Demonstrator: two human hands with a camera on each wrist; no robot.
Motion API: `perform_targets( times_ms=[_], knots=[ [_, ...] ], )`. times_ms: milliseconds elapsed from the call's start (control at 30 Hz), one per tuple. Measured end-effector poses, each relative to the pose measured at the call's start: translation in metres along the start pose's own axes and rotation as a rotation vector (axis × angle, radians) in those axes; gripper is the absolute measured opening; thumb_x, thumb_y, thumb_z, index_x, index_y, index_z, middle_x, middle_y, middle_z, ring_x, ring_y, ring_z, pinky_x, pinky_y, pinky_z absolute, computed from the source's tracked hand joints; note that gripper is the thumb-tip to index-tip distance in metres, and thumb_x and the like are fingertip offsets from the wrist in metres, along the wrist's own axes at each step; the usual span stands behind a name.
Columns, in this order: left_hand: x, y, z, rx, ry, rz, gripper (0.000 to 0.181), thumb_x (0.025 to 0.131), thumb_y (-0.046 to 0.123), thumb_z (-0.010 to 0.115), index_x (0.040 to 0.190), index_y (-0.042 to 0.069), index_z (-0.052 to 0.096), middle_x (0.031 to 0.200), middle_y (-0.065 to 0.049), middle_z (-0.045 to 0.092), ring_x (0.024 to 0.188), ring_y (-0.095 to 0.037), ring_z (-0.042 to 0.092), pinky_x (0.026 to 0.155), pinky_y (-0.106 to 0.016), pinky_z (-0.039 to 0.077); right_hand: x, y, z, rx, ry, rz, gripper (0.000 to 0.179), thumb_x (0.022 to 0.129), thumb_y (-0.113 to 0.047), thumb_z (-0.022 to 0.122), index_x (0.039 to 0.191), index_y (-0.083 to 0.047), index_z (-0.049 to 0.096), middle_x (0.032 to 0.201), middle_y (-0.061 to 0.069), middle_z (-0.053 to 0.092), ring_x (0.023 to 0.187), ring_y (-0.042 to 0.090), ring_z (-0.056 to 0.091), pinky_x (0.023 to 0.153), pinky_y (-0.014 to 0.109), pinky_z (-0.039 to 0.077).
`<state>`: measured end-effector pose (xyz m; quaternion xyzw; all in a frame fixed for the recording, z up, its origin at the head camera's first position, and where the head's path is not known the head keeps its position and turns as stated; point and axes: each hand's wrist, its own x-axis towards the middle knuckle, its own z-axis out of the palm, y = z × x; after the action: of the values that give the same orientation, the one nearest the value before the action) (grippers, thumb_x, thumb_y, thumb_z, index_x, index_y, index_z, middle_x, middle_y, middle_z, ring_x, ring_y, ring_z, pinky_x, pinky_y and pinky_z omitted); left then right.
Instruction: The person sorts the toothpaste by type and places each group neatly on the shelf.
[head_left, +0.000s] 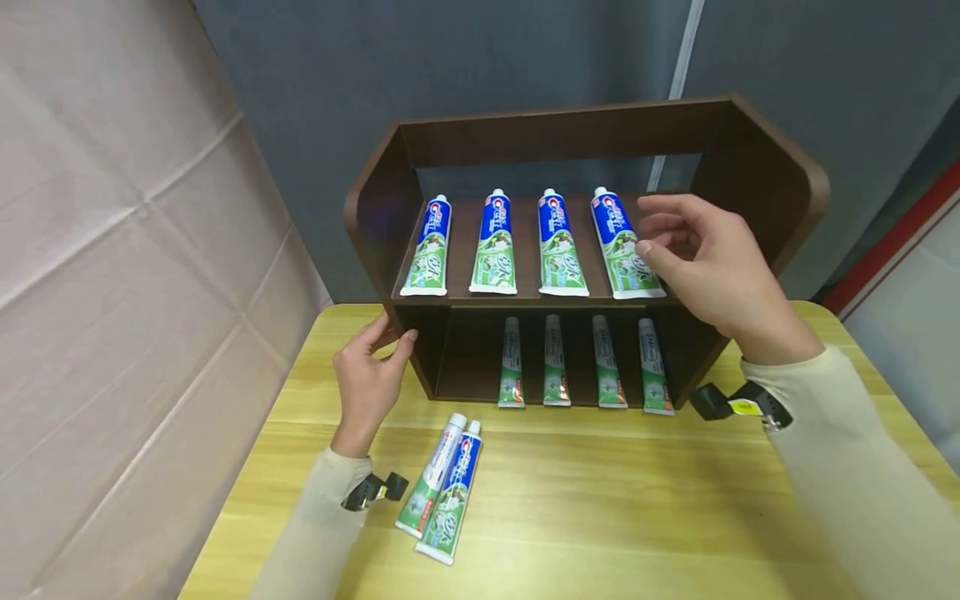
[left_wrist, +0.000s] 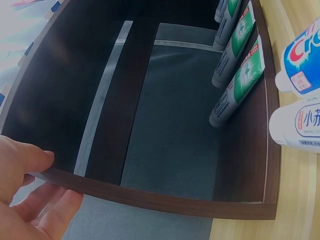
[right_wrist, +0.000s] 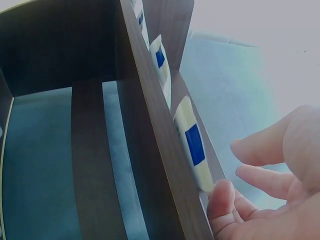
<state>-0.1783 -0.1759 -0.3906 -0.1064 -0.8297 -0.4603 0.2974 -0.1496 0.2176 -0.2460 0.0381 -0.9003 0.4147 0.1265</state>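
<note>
A dark brown two-tier rack (head_left: 555,137) stands on the table. My left hand (head_left: 367,375) pinches the front edge of its left side panel, thumb inside and fingers outside in the left wrist view. On the upper tier several blue-and-green toothpaste tubes lie in a row, caps to the back. Beside the rightmost toothpaste tube (head_left: 617,237) is my right hand (head_left: 712,258), fingers loosely bent and spread from the thumb. Nothing is held between them in the right wrist view, where fingertips come close to the tube's flat end (right_wrist: 195,145).
Several grey-and-green toothpaste tubes (head_left: 654,367) lie along the lower tier. In front of the rack, a white-and-green tube (head_left: 420,498) and a blue-and-green tube (head_left: 453,504) overlap on the wooden table (head_left: 600,517). A grey curtain (head_left: 450,58) hangs behind.
</note>
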Motion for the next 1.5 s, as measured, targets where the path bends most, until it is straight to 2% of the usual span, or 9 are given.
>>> perform_targets(
  times_ms=[100, 300, 433, 700, 933, 1133, 1300, 1500],
  knots=[
    [0.0, 0.0, 0.0, -0.003, -0.001, -0.003, 0.037, 0.094, 0.015, 0.082, 0.13, 0.014, 0.077, 0.118, -0.009, 0.08, 0.099, -0.027, 0.08, 0.076, -0.037, 0.066, -0.006, 0.0, 0.001, 0.01, 0.01, -0.015, 0.05, 0.105, -0.028, 0.066, 0.154, -0.024, 0.055, 0.136, 0.007, 0.064, 0.108, 0.018, 0.056, 0.082, 0.013, 0.049],
    [0.0, 0.0, -0.001, -0.006, -0.003, -0.004, 0.037, 0.093, 0.014, 0.082, 0.13, 0.014, 0.077, 0.118, -0.011, 0.08, 0.099, -0.028, 0.08, 0.076, -0.048, 0.067, -0.019, 0.0, 0.007, 0.075, 0.052, -0.087, 0.048, 0.103, -0.023, 0.069, 0.15, -0.02, 0.059, 0.131, 0.006, 0.066, 0.107, 0.014, 0.058, 0.083, 0.009, 0.05],
    [0.0, 0.0, 0.0, -0.005, 0.001, -0.003, 0.037, 0.094, 0.013, 0.082, 0.13, 0.014, 0.077, 0.118, -0.011, 0.08, 0.098, -0.027, 0.08, 0.076, -0.045, 0.067, -0.028, -0.001, 0.013, 0.142, 0.073, -0.127, 0.046, 0.102, -0.016, 0.07, 0.148, -0.017, 0.061, 0.13, 0.006, 0.067, 0.107, 0.013, 0.059, 0.083, 0.006, 0.052],
    [0.0, 0.0, 0.0, -0.011, -0.002, -0.01, 0.038, 0.094, 0.014, 0.082, 0.132, 0.015, 0.076, 0.119, -0.01, 0.08, 0.099, -0.028, 0.08, 0.076, -0.037, 0.066, -0.04, -0.003, 0.023, 0.208, 0.099, -0.197, 0.046, 0.099, -0.005, 0.072, 0.144, -0.01, 0.063, 0.129, 0.006, 0.067, 0.106, 0.011, 0.061, 0.08, 0.006, 0.054],
    [0.0, -0.001, 0.0, -0.004, -0.011, -0.013, 0.039, 0.094, 0.014, 0.081, 0.133, 0.015, 0.076, 0.119, -0.01, 0.08, 0.099, -0.026, 0.08, 0.077, -0.031, 0.065, -0.052, -0.008, 0.033, 0.296, 0.066, -0.25, 0.048, 0.097, 0.004, 0.07, 0.143, -0.003, 0.061, 0.128, 0.002, 0.066, 0.106, 0.015, 0.062, 0.083, 0.008, 0.057],
    [0.0, -0.001, 0.0, -0.013, -0.015, -0.011, 0.039, 0.094, 0.014, 0.082, 0.132, 0.014, 0.076, 0.118, -0.01, 0.08, 0.099, -0.026, 0.08, 0.077, -0.033, 0.065, -0.064, -0.01, 0.045, 0.364, 0.023, -0.276, 0.049, 0.096, 0.009, 0.069, 0.142, -0.003, 0.061, 0.127, 0.005, 0.067, 0.108, 0.019, 0.064, 0.083, 0.012, 0.06],
    [0.0, -0.001, 0.0, -0.02, -0.01, -0.013, 0.039, 0.093, 0.014, 0.082, 0.132, 0.014, 0.076, 0.117, -0.011, 0.08, 0.098, -0.026, 0.08, 0.077, -0.037, 0.066, -0.073, -0.007, 0.057, 0.431, 0.001, -0.266, 0.049, 0.095, 0.01, 0.07, 0.142, -0.002, 0.061, 0.13, 0.011, 0.066, 0.11, 0.018, 0.065, 0.085, 0.014, 0.06],
    [0.001, -0.001, 0.0, -0.017, -0.005, -0.007, 0.04, 0.093, 0.013, 0.082, 0.132, 0.014, 0.076, 0.117, -0.011, 0.08, 0.098, -0.029, 0.08, 0.076, -0.041, 0.066, -0.083, 0.004, 0.075, 0.471, -0.041, -0.235, 0.052, 0.095, 0.008, 0.071, 0.144, -0.002, 0.058, 0.129, 0.006, 0.067, 0.112, 0.017, 0.066, 0.089, 0.015, 0.06]
  ],
)
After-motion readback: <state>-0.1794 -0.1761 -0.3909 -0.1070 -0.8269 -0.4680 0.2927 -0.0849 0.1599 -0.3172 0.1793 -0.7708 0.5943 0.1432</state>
